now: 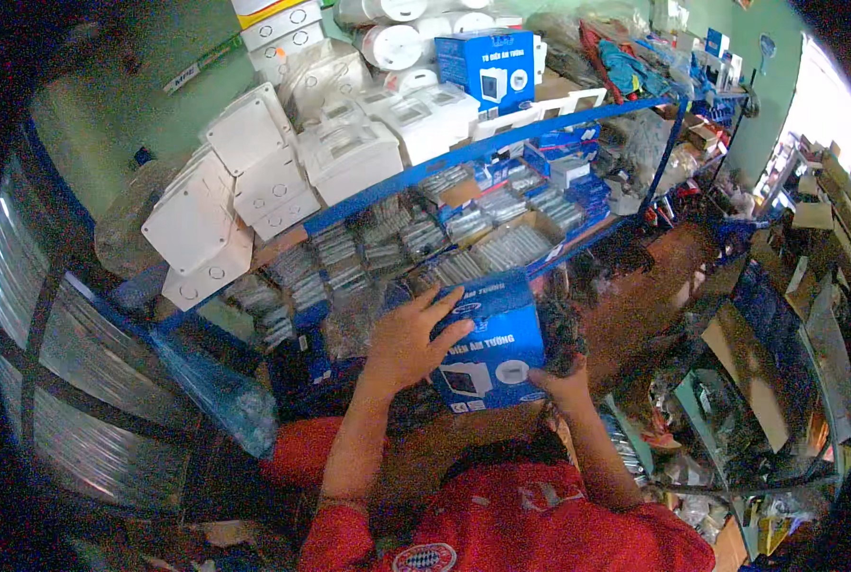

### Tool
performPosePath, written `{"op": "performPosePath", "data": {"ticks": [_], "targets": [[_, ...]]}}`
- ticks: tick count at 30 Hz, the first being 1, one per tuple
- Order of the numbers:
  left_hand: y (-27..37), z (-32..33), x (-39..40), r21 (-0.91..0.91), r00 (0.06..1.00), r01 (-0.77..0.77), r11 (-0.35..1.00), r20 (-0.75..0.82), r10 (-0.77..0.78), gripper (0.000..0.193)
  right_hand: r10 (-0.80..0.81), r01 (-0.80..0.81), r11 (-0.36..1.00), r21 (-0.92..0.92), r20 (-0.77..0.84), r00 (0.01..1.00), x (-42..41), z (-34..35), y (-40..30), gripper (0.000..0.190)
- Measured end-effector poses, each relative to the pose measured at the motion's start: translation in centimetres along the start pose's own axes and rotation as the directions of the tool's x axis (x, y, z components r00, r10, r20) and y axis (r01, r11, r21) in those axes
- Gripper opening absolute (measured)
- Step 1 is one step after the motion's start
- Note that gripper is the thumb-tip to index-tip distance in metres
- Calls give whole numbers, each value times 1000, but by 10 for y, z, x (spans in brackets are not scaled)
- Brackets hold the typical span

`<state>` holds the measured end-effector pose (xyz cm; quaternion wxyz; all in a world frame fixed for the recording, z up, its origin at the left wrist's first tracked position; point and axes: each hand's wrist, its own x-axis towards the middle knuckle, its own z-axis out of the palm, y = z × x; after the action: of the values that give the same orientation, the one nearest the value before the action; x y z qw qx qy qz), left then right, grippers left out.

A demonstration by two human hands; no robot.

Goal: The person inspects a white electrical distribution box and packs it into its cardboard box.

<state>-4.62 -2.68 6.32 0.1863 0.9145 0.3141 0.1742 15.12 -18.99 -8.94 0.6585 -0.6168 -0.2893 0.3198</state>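
In front of my chest is a blue printed cardboard box [493,322], tilted, with pictures of white electrical enclosures on its front. My left hand [412,342] lies over its upper left edge, fingers spread across the top. At the lower right corner my right hand [567,385] grips it, thumb on the front and the other fingers hidden behind. A similar blue box [486,71] stands on the upper shelf among white plastic enclosures [350,154].
A blue metal shelf rack [425,171] runs across ahead. Its lower level holds packs of metal tubes [515,243]. White junction boxes [197,214] are stacked at its left end. Cartons and loose goods [747,372] crowd the right side; a dark-framed panel [89,357] stands left.
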Motion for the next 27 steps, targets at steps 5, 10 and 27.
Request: {"op": "performPosePath", "data": {"ticks": [5, 10, 27], "targets": [[-2, -5, -6, -24, 998, 43, 999, 48, -41, 49, 50, -49, 998, 28, -21, 999, -2, 2, 4, 74], [-15, -23, -11, -297, 991, -128, 946, -10, 131, 41, 59, -63, 989, 136, 35, 998, -1, 0, 3, 72], [-32, -42, 1, -363, 950, -230, 903, 116, 289, 33, 43, -75, 941, 331, 102, 994, 3, -7, 7, 80]]}}
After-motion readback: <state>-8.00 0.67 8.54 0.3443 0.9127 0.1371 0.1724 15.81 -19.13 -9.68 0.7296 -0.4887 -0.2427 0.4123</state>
